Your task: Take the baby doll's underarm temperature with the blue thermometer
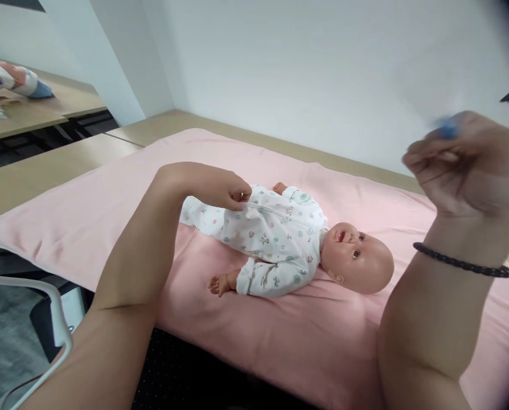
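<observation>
1. Head view shows one doll (297, 239) lying on its back near the middle of a pink blanket (109, 216), head toward the right edge, so the front of its suit faces up within reach.
2. Left hand (220, 188) is bent down at the wrist, fingertips pinched on the printed suit (275, 228) at the doll's hip, lifting the cloth slightly.
3. Right hand (468, 165) is raised well above the blanket's right side, fingers curled together around a small blue item (446, 128); blur prevents identifying it.
4. One dark band (463, 263) circles the right wrist.
5. Blanket covers most of the counter (32, 176), cushioning the doll.
6. Count: one doll, one suit, one blanket, two hands.
7. Far left counter corner: bundled cloth (11, 77), well apart.
</observation>
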A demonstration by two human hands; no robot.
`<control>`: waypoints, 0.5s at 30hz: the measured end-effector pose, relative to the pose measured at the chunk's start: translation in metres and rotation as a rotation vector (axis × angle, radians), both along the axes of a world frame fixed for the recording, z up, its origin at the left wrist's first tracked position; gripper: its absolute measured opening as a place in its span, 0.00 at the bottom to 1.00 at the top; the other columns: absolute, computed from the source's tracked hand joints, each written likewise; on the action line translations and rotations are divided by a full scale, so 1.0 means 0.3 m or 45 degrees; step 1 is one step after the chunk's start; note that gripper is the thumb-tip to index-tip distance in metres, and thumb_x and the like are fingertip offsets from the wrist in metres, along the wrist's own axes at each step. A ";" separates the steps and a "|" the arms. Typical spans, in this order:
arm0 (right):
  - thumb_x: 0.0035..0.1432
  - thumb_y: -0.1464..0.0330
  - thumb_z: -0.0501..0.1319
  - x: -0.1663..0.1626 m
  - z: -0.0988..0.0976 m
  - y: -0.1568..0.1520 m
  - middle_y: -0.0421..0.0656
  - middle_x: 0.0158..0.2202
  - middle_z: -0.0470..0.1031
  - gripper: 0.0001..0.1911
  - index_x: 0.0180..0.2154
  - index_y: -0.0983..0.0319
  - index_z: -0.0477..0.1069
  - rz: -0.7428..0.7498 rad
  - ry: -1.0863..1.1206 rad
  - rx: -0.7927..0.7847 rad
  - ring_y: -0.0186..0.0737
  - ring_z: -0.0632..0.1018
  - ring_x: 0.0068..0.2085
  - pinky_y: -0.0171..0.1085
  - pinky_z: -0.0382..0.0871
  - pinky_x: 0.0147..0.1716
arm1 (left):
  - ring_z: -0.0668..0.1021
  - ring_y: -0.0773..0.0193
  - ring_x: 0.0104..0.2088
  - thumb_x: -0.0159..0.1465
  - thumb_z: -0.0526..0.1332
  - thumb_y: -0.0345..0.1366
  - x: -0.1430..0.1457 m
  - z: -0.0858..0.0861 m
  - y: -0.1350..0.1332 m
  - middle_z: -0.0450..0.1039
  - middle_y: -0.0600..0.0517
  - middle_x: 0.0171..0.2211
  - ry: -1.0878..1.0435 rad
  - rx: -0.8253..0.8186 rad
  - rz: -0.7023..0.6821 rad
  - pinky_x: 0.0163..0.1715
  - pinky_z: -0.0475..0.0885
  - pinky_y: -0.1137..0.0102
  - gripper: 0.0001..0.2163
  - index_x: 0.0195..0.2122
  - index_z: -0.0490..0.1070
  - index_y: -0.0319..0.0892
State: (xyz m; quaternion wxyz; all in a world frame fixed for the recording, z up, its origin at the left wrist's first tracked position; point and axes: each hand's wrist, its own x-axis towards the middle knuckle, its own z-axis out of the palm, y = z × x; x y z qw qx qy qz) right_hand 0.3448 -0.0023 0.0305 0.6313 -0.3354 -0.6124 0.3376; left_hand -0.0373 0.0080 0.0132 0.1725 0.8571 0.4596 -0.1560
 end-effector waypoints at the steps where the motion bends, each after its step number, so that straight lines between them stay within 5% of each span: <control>1: 0.48 0.69 0.71 -0.004 0.001 -0.001 0.38 0.24 0.70 0.06 0.26 0.57 0.75 -0.083 -0.148 -0.031 0.37 0.75 0.30 0.43 0.76 0.42 | 0.74 0.60 0.32 0.65 0.55 0.51 -0.004 0.004 -0.002 0.78 0.49 0.37 0.007 -0.012 0.019 0.31 0.61 0.68 0.14 0.40 0.73 0.48; 7: 0.53 0.56 0.66 -0.043 0.001 -0.022 0.40 0.22 0.64 0.14 0.24 0.53 0.66 0.015 -0.136 0.001 0.44 0.76 0.33 0.49 0.76 0.41 | 0.75 0.60 0.32 0.62 0.58 0.44 0.017 -0.019 0.020 0.79 0.48 0.37 0.142 -0.042 0.191 0.32 0.61 0.68 0.11 0.40 0.73 0.46; 11: 0.48 0.58 0.72 -0.052 -0.004 -0.022 0.41 0.26 0.70 0.13 0.26 0.52 0.69 -0.143 -0.461 -0.107 0.46 0.77 0.35 0.52 0.76 0.40 | 0.72 0.61 0.31 0.56 0.61 0.39 0.044 -0.057 0.045 0.77 0.47 0.37 0.212 -0.053 0.224 0.31 0.60 0.67 0.07 0.34 0.72 0.44; 15: 0.50 0.54 0.68 -0.045 -0.005 -0.010 0.39 0.23 0.65 0.16 0.24 0.54 0.64 0.048 -0.146 -0.011 0.42 0.76 0.32 0.48 0.77 0.39 | 0.70 0.62 0.29 0.55 0.61 0.39 0.041 -0.068 0.045 0.76 0.47 0.37 0.161 0.050 0.200 0.30 0.59 0.66 0.07 0.32 0.69 0.44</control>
